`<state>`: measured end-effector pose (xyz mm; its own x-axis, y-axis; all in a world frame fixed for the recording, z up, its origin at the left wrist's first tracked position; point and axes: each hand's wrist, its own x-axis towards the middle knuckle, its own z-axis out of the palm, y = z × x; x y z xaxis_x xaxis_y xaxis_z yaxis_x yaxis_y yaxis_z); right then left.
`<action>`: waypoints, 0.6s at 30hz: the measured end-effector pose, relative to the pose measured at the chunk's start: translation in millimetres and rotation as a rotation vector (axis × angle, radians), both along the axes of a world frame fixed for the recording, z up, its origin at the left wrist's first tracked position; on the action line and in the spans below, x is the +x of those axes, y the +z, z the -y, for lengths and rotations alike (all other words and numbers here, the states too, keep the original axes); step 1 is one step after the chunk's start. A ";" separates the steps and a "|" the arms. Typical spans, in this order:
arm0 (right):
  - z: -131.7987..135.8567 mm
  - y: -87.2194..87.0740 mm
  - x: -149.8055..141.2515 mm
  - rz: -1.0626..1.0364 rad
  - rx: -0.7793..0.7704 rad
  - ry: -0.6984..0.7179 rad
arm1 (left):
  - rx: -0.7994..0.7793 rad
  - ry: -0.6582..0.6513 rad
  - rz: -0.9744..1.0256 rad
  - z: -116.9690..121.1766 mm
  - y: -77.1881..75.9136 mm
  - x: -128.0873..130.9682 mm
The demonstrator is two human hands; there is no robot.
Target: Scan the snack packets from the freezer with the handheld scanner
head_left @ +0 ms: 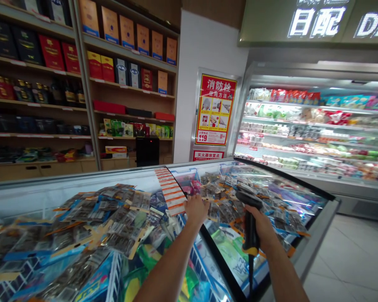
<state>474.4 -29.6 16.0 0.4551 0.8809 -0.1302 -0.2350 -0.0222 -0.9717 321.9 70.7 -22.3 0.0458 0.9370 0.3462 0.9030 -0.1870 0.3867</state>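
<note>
My right hand (261, 224) is wrapped round the handle of a black barcode scanner (251, 226) with yellow trim. Its head points forward over the freezer, and a cable hangs down from the handle. My left hand (196, 211) reaches forward to the black divider bar of the freezer, by the edge of an orange-and-white striped label sheet (170, 191). The fingers bend down out of sight, so their grip cannot be made out. Packaged snack packets (228, 209) lie just beyond it. More flat packets (119, 228) are heaped to its left.
The chest freezer (321, 226) has a grey rim and glass tops, with white wire baskets (115, 272) inside. Shelves of boxed goods (129, 88) stand behind on the left. A refrigerated display (302, 130) is at the right, with tiled floor (353, 256) in front.
</note>
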 end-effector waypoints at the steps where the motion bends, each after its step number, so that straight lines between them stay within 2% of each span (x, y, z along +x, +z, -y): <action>1: -0.9 -2.6 2.7 -0.005 -0.008 -0.009 | -0.012 -0.005 -0.019 -0.4 -3.0 3.9; 6: -5.6 -17.3 18.5 -0.060 -0.035 -0.026 | -0.108 -0.060 -0.060 -1.8 -4.5 7.2; 10: -5.3 -20.4 23.3 -0.060 -0.048 -0.024 | -0.196 -0.065 0.036 -6.7 -2.0 4.9; 13: -2.0 -15.4 20.2 -0.028 -0.037 -0.049 | -0.214 -0.048 0.222 -15.2 -2.7 -0.8; 18: -1.6 -3.8 4.2 -0.014 -0.017 -0.016 | -0.206 -0.033 0.708 -34.5 -0.9 -25.9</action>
<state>478.6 -27.9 12.2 0.4670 0.8712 -0.1517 -0.2491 -0.0350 -0.9678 295.9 105.3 -23.2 -0.0940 0.9882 0.1206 0.4190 -0.0707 0.9052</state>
